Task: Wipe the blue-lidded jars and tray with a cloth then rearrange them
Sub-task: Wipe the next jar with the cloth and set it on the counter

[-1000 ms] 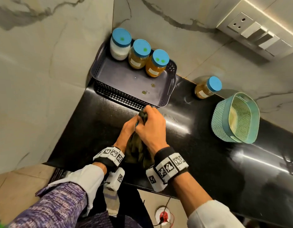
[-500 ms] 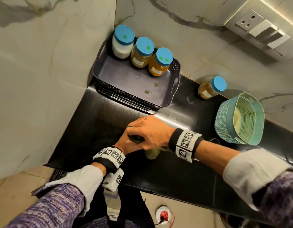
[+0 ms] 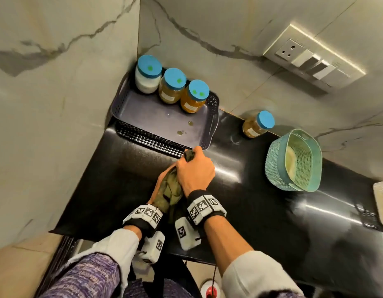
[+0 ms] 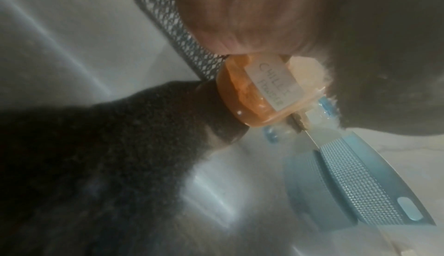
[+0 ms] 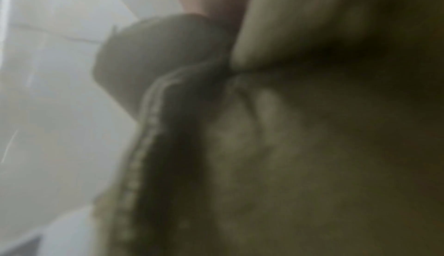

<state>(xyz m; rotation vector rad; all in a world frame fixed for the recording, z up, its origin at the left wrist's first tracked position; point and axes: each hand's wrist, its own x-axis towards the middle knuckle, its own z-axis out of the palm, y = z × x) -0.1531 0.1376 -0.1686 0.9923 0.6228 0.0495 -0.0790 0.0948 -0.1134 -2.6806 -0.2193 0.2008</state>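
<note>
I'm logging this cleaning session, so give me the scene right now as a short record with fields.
Left hand: under the cloth, holds a jar labelled chilli
Right hand: grips the green cloth around that jar
Tray: dark, in the corner, spots on its floor
Jars in tray: three along the back
Jar outside tray: on the black counter by the wall
Teal basket: right of that jar
</note>
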